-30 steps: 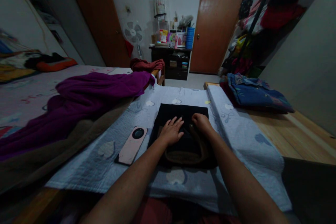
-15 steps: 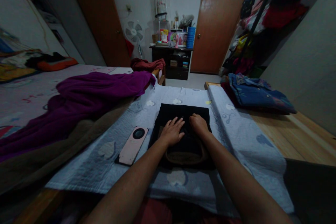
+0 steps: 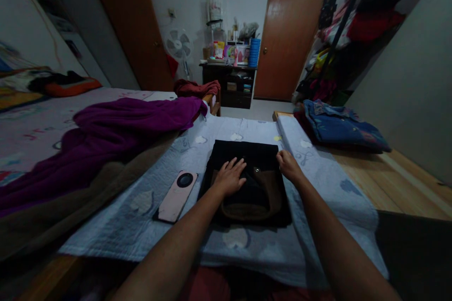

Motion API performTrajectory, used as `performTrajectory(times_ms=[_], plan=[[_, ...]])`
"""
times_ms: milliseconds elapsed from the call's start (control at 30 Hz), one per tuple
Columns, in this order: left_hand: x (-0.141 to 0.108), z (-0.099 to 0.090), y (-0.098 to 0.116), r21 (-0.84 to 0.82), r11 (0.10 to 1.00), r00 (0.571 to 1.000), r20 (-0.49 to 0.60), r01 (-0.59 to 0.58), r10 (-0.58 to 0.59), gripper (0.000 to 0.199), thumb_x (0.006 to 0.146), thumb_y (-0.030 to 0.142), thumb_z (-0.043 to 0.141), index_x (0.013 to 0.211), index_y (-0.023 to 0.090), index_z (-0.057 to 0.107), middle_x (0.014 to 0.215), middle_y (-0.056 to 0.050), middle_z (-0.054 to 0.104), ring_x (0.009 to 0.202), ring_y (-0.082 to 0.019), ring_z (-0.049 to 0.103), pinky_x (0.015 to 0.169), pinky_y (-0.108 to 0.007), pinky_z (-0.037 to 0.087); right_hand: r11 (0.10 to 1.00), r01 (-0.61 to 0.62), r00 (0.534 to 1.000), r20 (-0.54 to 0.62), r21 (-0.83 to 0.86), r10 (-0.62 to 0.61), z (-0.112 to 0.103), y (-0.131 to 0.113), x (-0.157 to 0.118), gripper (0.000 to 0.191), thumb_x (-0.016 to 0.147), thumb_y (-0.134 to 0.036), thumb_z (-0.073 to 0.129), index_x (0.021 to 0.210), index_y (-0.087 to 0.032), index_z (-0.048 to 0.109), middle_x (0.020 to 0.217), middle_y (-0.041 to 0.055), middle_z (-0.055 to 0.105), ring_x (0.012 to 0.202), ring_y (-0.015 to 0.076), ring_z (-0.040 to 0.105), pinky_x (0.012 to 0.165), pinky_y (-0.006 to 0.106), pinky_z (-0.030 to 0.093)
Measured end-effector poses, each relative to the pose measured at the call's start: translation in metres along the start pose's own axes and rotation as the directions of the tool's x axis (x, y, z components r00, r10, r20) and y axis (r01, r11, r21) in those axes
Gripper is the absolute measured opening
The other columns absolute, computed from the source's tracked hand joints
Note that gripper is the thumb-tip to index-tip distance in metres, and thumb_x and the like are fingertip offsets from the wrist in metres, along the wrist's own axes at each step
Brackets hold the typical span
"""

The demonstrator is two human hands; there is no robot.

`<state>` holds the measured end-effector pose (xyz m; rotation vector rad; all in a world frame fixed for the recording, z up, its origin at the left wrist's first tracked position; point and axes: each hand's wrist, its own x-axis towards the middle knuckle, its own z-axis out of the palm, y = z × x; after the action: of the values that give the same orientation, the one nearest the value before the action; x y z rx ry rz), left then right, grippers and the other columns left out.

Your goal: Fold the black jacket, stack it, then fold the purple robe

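A folded black garment [image 3: 247,150] with a brown collar lining and a small metal snap lies on the light blue quilted cloth. My left hand [image 3: 230,177] rests flat on its left half, fingers spread. At the garment's upper right edge is my right hand [image 3: 287,165], its fingers closed; whatever they pinch there is too small to make out. To the left of the garment lies a pink phone [image 3: 174,202] with a round black camera ring.
The light blue cloth [image 3: 226,124] covers the surface in front of me. A purple blanket [image 3: 130,117] spreads over the bed at left. Folded denim clothes [image 3: 346,127] sit on the wooden surface at right. A fan [image 3: 179,44] and dark cabinet [image 3: 226,82] stand behind.
My right hand has moved right, from the middle of the garment to its upper right edge, and the brown lining and snap are now uncovered. My left hand stays in place.
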<state>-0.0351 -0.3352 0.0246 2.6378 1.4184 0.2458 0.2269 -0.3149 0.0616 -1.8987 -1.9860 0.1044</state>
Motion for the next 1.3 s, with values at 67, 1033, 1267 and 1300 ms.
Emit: performTrajectory(times_ms=[67, 1033, 1267, 1300], plan=[[0.000, 0.002, -0.001, 0.004, 1.000, 1.000, -0.006, -0.004, 0.004, 0.061, 0.089, 0.041, 0.048, 0.146, 0.026, 0.033, 0.158, 0.001, 0.024, 0.146, -0.023, 0.016, 0.117, -0.046, 0.018, 1.000, -0.025, 1.000, 0.009, -0.010, 0.025, -0.007, 0.007, -0.006, 0.025, 0.094, -0.022, 0.033, 0.085, -0.018, 0.056, 0.083, 0.0061, 0.061, 0.074, 0.0165, 0.053, 0.066, 0.025, 0.037], [0.000, 0.005, -0.003, 0.016, 1.000, 0.999, -0.041, -0.014, 0.015, 0.060, 0.090, 0.045, 0.046, 0.146, 0.028, 0.032, 0.157, 0.002, 0.026, 0.145, -0.024, 0.016, 0.117, -0.047, 0.019, 0.994, -0.108, 0.993, 0.036, -0.024, 0.108, 0.053, -0.063, 0.001, 0.022, 0.084, -0.010, 0.048, 0.101, -0.017, 0.060, 0.103, 0.0100, 0.057, 0.095, 0.0199, 0.055, 0.081, 0.028, 0.038], [0.000, 0.007, -0.004, 0.014, 1.000, 0.999, -0.046, -0.021, 0.022, 0.060, 0.090, 0.044, 0.046, 0.146, 0.028, 0.032, 0.157, 0.002, 0.026, 0.145, -0.024, 0.016, 0.117, -0.047, 0.018, 0.998, -0.039, 0.997, 0.062, 0.054, 0.036, 0.052, -0.047, 0.001, 0.019, 0.087, -0.013, 0.048, 0.099, -0.018, 0.062, 0.099, 0.0046, 0.058, 0.091, 0.0142, 0.056, 0.081, 0.023, 0.039], [0.000, 0.007, -0.004, 0.011, 1.000, 0.999, -0.046, -0.020, 0.021, 0.060, 0.090, 0.044, 0.046, 0.146, 0.028, 0.032, 0.157, 0.002, 0.025, 0.145, -0.024, 0.015, 0.117, -0.047, 0.018, 0.998, -0.034, 0.997, 0.064, 0.056, 0.030, 0.052, -0.046, 0.001, 0.017, 0.086, -0.014, 0.050, 0.098, -0.018, 0.062, 0.098, 0.0040, 0.058, 0.090, 0.0138, 0.056, 0.081, 0.022, 0.039]])
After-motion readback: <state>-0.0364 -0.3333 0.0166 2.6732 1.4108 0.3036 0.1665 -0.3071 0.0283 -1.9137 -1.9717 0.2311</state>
